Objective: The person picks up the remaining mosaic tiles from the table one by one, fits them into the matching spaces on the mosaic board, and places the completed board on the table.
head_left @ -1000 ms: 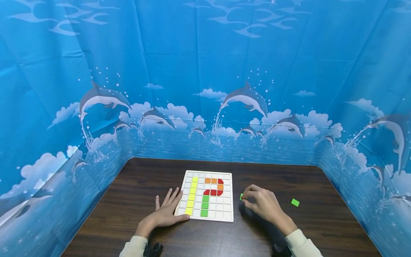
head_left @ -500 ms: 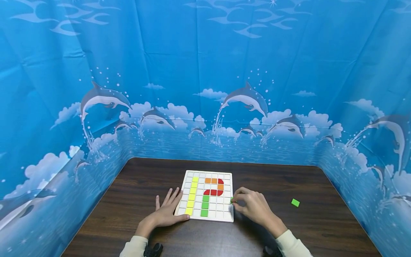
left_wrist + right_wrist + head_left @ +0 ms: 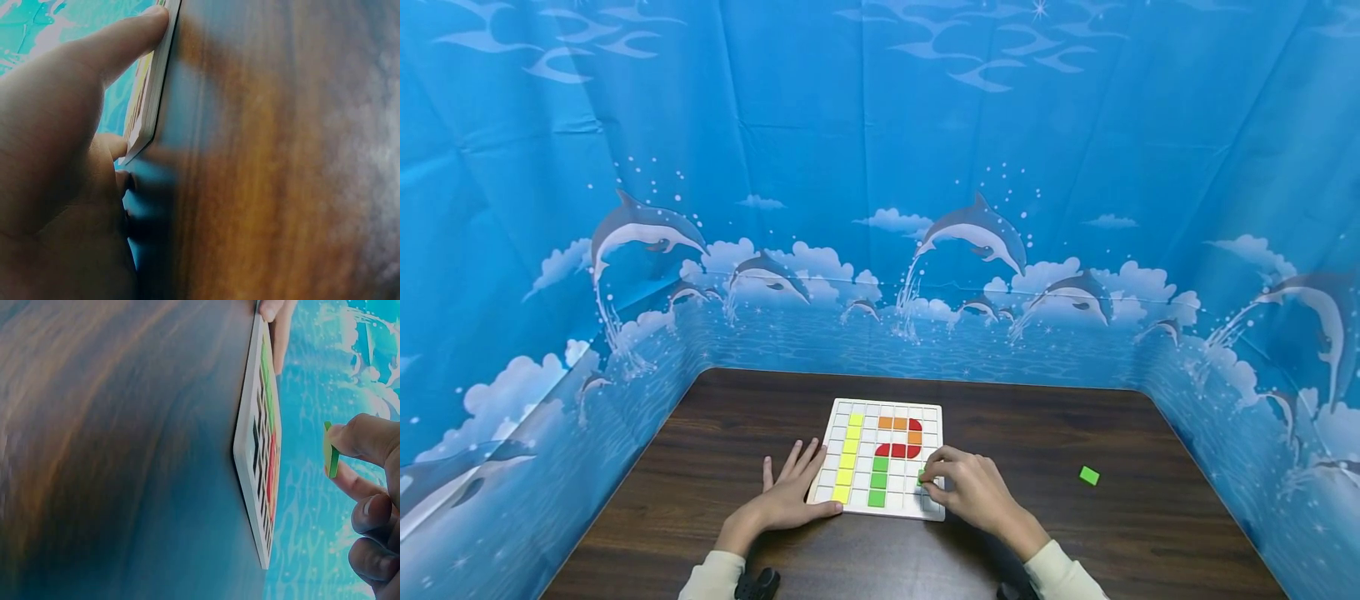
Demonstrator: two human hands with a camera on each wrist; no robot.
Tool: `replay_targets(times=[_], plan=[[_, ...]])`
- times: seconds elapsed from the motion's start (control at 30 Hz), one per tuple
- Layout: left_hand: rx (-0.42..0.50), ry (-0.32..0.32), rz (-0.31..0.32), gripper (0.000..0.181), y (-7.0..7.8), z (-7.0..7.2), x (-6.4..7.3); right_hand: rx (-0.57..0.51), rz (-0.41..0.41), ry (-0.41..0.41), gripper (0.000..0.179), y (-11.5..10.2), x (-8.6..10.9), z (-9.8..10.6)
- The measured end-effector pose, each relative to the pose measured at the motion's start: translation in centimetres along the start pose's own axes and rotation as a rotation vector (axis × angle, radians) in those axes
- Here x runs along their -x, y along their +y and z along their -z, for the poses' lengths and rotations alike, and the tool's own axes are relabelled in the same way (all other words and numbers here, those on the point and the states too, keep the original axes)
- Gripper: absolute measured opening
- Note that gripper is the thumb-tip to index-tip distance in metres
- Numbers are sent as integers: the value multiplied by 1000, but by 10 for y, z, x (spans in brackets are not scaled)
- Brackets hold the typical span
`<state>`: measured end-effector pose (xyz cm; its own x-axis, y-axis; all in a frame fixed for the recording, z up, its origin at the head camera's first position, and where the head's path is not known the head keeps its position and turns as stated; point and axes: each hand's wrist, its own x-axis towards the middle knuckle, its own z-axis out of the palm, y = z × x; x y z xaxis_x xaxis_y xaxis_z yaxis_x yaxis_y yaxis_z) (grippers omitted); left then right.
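Observation:
A white grid board (image 3: 831, 414) lies on the dark wooden table. Yellow square tiles (image 3: 847, 460) form a slanting column on its left side. To their right, green tiles (image 3: 878, 481) stand below red pieces (image 3: 898, 451) and orange pieces (image 3: 892, 423) in a curved shape. My left hand (image 3: 786, 500) rests at the board's near left corner, fingers spread along the left side and thumb on the front edge. Between thumb and index finger, my right hand (image 3: 973, 487) pinches a green square tile (image 3: 332, 453), held above the board's right part. The tile is partly hidden in the head view.
Another green tile (image 3: 1089, 476) lies alone on the table (image 3: 1150, 517) to the right of my right hand. A blue curtain (image 3: 880, 167) with dolphins surrounds the table at the back and sides.
My right hand has moved left with the green tile, from the table beside the board to over its right columns. My left hand has stayed in place.

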<state>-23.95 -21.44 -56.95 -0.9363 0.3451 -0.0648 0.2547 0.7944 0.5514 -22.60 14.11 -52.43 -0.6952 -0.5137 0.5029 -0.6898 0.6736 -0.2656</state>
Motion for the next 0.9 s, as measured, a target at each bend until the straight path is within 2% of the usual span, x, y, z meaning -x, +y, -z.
replay_targets(times=[0.1,0.3,0.53,0.7,0.9], plan=[[-8,12,-13,112,-3,-2,0,-12,1,-10,9,-3,-2,-3],[24,19,-28,112,0,0,2,-6,15,-32,8,-10,-5,-12],[-5,8,4,113,0,0,1,8,34,-81,6,-18,-10,-24],[8,6,-4,112,10,6,5,14,30,-120,5,-24,-13,-30],[-51,-30,35,110,14,9,6,34,31,-165,4,-26,-15,-36]])
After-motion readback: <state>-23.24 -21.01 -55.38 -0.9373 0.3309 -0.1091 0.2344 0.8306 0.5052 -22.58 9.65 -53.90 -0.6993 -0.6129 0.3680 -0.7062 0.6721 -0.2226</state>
